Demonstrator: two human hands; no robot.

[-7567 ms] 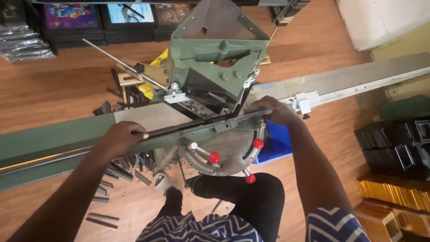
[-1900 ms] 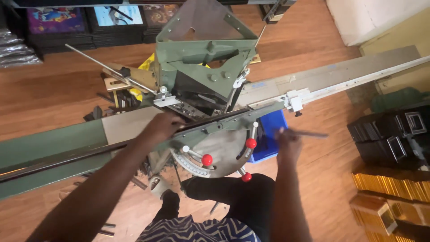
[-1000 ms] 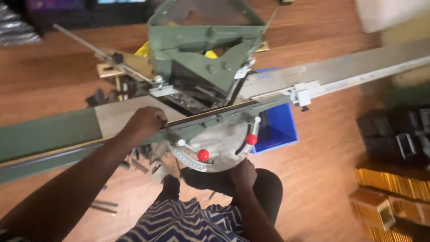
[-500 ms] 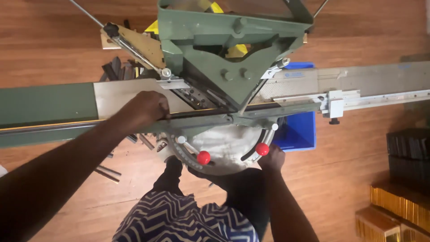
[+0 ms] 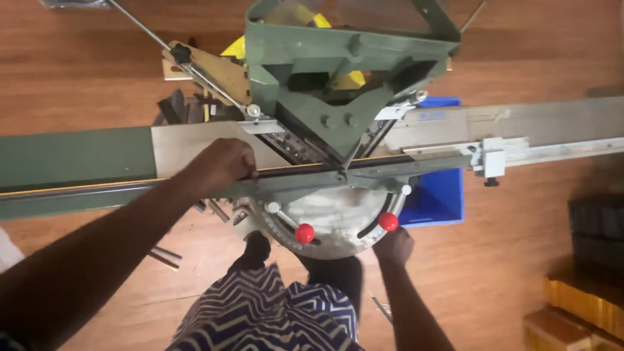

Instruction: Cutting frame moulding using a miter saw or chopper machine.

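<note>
Two hands on the green cutting machine (image 5: pixel 338 71): the left hand (image 5: pixel 221 166) presses curled fingers onto the dark moulding strip (image 5: pixel 299 171) along its fence. The right hand (image 5: pixel 393 247) sits just under the red knob (image 5: pixel 388 221), grip unclear.

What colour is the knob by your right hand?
Red: the round knob just above the right hand, clearest in the head view.

Even, soft daylight fills the scene, moderately bright, with no hard shadows. A pale sheen lies on the wooden floor (image 5: pixel 84 71) toward the top, and the round metal plate (image 5: pixel 331 218) shows mild glare. The picture is slightly soft overall (motion smear, mostly). The left forearm (image 5: pixel 84 260) looms large and blurred, and lines bow near the edges.
</note>
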